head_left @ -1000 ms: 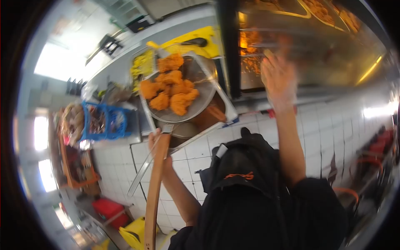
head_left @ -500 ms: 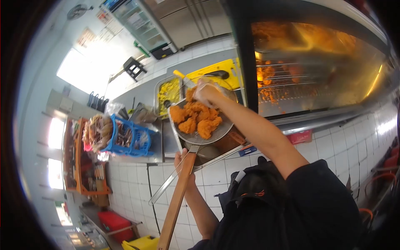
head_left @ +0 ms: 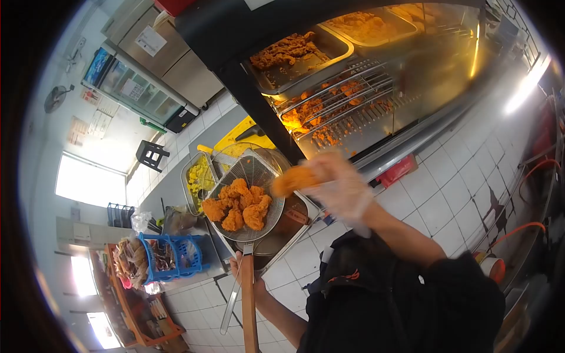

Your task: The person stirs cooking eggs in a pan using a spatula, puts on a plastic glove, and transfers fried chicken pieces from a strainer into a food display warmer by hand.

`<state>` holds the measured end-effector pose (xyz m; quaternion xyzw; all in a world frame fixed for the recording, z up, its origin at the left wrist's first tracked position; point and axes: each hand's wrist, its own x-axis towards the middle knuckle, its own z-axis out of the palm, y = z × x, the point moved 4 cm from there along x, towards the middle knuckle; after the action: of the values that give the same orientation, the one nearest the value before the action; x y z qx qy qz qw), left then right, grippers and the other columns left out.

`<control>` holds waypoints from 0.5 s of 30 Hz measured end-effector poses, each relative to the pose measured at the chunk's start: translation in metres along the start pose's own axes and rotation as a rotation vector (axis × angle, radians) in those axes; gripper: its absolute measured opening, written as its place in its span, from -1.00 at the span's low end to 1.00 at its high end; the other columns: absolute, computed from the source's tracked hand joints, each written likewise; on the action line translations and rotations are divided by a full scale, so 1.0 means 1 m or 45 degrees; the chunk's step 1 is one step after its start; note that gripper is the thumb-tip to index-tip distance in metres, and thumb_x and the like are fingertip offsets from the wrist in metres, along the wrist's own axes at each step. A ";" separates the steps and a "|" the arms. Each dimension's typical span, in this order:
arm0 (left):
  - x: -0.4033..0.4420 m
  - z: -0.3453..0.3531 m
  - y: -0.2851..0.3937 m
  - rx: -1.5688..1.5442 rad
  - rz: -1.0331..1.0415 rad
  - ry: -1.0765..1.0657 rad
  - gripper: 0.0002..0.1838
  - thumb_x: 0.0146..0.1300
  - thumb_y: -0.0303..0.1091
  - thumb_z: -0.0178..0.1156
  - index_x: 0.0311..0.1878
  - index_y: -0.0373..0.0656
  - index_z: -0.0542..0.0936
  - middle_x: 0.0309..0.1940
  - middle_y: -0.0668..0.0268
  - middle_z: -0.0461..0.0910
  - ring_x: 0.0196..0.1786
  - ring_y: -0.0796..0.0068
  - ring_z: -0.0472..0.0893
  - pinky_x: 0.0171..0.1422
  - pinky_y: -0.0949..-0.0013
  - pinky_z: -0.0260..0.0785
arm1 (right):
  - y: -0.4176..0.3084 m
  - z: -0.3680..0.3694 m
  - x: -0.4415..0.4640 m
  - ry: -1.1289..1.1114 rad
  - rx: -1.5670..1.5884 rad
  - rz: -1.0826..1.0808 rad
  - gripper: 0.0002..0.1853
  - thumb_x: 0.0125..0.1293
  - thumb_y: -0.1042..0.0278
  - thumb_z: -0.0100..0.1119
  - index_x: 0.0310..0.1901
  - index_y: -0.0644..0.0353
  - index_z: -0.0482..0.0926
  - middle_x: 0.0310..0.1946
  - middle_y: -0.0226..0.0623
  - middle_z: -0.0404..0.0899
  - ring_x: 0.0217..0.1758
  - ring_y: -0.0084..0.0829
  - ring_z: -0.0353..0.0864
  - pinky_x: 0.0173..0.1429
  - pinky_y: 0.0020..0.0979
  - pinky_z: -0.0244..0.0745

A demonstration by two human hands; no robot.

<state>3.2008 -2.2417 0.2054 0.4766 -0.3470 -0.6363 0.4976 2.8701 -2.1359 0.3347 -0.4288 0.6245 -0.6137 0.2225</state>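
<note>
My right hand (head_left: 338,183), in a clear plastic glove, holds a piece of fried chicken (head_left: 292,179) in the air just right of a wire-mesh strainer (head_left: 247,172). Hand and piece are slightly blurred. Several more pieces of fried chicken (head_left: 235,203) lie in the strainer. My left hand (head_left: 236,267) is closed at the strainer's wooden handle (head_left: 249,300), partly hidden behind it. A thin metal handle (head_left: 229,312) runs beside the same hand. Under the strainer sits a metal pan (head_left: 312,210).
A lit warming cabinet (head_left: 385,138) with trays and a rack of fried food stands at upper right. Beyond the strainer are a tray of yellow pieces (head_left: 193,183) and a yellow board (head_left: 226,140) with a black-handled knife (head_left: 250,133). Blue baskets (head_left: 197,253) stand left.
My right hand has lifted a piece of fried chicken out of the strainer and moved right, toward the cabinet. The view has turned rightward. My left hand stays at the handle.
</note>
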 end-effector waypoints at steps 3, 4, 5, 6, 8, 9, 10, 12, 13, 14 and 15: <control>0.002 0.001 -0.002 -0.039 0.007 0.007 -0.77 0.34 -0.29 0.17 -0.39 -0.01 0.33 -0.57 0.50 0.40 -0.53 0.75 0.39 -0.44 0.61 0.29 | 0.041 -0.059 -0.016 0.427 0.049 0.264 -0.54 0.11 0.53 0.33 0.01 0.11 0.34 -0.08 -0.35 0.38 0.02 -0.43 0.48 0.07 -0.40 0.47; 0.001 0.001 -0.001 -0.038 0.004 0.002 -0.77 0.34 -0.29 0.17 -0.39 -0.01 0.33 -0.57 0.50 0.41 -0.53 0.75 0.40 -0.44 0.60 0.30 | 0.083 -0.069 -0.010 0.542 0.161 0.156 -0.55 0.10 0.60 0.31 -0.01 0.14 0.33 -0.08 -0.36 0.34 -0.04 -0.48 0.45 0.02 -0.47 0.47; 0.001 0.002 0.000 -0.039 0.004 -0.008 -0.77 0.34 -0.29 0.17 -0.39 -0.01 0.33 -0.57 0.50 0.41 -0.53 0.75 0.40 -0.45 0.60 0.30 | 0.124 -0.077 0.003 0.658 0.274 0.042 -0.55 0.09 0.68 0.28 -0.03 0.16 0.32 -0.08 -0.38 0.30 -0.10 -0.53 0.43 -0.03 -0.54 0.48; 0.001 -0.001 0.000 -0.013 0.023 -0.003 -0.77 0.34 -0.29 0.17 -0.39 -0.01 0.33 -0.57 0.50 0.41 -0.53 0.75 0.40 -0.44 0.59 0.31 | 0.133 -0.080 0.016 0.701 0.420 0.084 -0.56 0.10 0.64 0.29 -0.03 0.16 0.32 -0.08 -0.37 0.29 -0.09 -0.53 0.42 -0.04 -0.55 0.47; 0.004 -0.005 -0.001 0.029 0.065 -0.002 -0.77 0.34 -0.30 0.17 -0.40 -0.02 0.34 -0.57 0.50 0.41 -0.53 0.74 0.42 -0.44 0.59 0.32 | 0.141 -0.080 0.051 0.782 0.710 0.153 -0.57 0.11 0.56 0.33 -0.05 0.17 0.32 -0.08 -0.36 0.27 -0.06 -0.53 0.40 -0.05 -0.58 0.44; 0.003 -0.002 -0.001 0.025 0.066 0.002 -0.77 0.34 -0.30 0.17 -0.40 -0.01 0.33 -0.57 0.50 0.41 -0.52 0.74 0.43 -0.43 0.59 0.32 | 0.169 -0.079 0.077 0.931 0.953 0.059 -0.56 0.09 0.52 0.35 -0.04 0.14 0.33 -0.10 -0.34 0.33 -0.07 -0.49 0.42 -0.09 -0.49 0.47; 0.002 0.002 0.001 0.018 0.067 0.005 -0.76 0.34 -0.30 0.17 -0.40 -0.01 0.33 -0.57 0.51 0.40 -0.51 0.74 0.43 -0.42 0.59 0.32 | 0.214 -0.073 0.107 1.071 1.198 -0.043 -0.54 0.08 0.47 0.38 -0.03 0.12 0.35 -0.11 -0.32 0.39 -0.07 -0.45 0.44 -0.13 -0.40 0.49; 0.004 -0.001 -0.002 -0.011 0.038 -0.026 -0.77 0.32 -0.30 0.19 -0.40 0.00 0.34 -0.54 0.51 0.42 -0.45 0.75 0.46 -0.38 0.61 0.32 | 0.228 -0.072 0.136 1.236 0.731 0.047 -0.56 0.13 0.34 0.35 0.00 0.12 0.37 -0.08 -0.24 0.41 -0.02 -0.35 0.44 -0.08 -0.27 0.47; 0.004 0.004 -0.001 0.012 0.057 -0.005 -0.78 0.32 -0.30 0.19 -0.39 0.00 0.35 -0.53 0.51 0.43 -0.44 0.75 0.47 -0.36 0.62 0.33 | 0.215 -0.070 0.143 1.200 0.016 0.232 -0.57 0.19 0.26 0.28 0.03 0.16 0.36 -0.04 -0.18 0.38 0.04 -0.28 0.42 0.01 -0.23 0.43; 0.001 0.009 0.002 0.037 0.074 0.027 -0.78 0.32 -0.30 0.19 -0.39 0.01 0.35 -0.51 0.51 0.44 -0.42 0.76 0.48 -0.34 0.62 0.34 | 0.201 -0.063 0.141 1.031 -0.285 0.304 -0.53 0.24 0.15 0.21 0.10 0.17 0.36 0.08 -0.08 0.35 0.14 -0.18 0.37 0.16 -0.14 0.32; -0.004 0.006 0.005 0.069 0.093 0.070 -0.79 0.31 -0.31 0.20 -0.38 0.01 0.36 -0.49 0.51 0.45 -0.41 0.76 0.48 -0.33 0.62 0.35 | 0.187 -0.056 0.138 0.868 -0.586 0.339 -0.47 0.28 0.04 0.13 0.18 0.18 0.36 0.19 0.01 0.31 0.25 -0.08 0.32 0.30 -0.05 0.21</control>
<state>3.1964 -2.2390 0.2126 0.4942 -0.3673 -0.5949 0.5167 2.7023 -2.2377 0.1978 -0.1557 0.8327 -0.5309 -0.0205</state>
